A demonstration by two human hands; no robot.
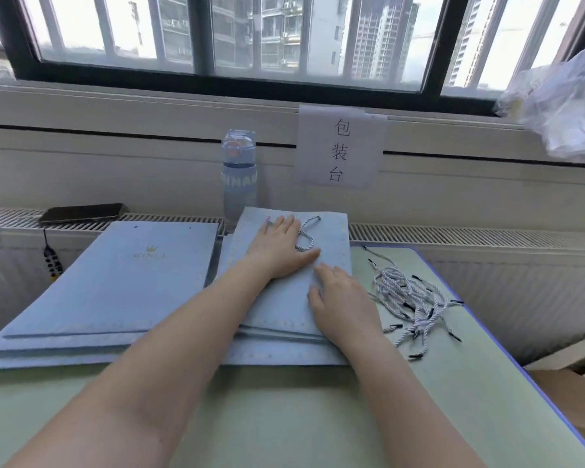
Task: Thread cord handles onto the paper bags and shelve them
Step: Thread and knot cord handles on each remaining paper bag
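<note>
Probably light, stiff and easily creased, the flat pale-blue paper bag (333, 251) tops the right-hand stack, its twisted white cord handle (303, 232) threaded. Left hand (277, 248) and right hand (343, 302) press it, fingers flat; edges suit lifting.

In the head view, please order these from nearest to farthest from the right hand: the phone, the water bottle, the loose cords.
1. The loose cords, just to the right of the right hand.
2. The water bottle, at the back, to the left of that hand.
3. The phone, far off at the back left.
</note>
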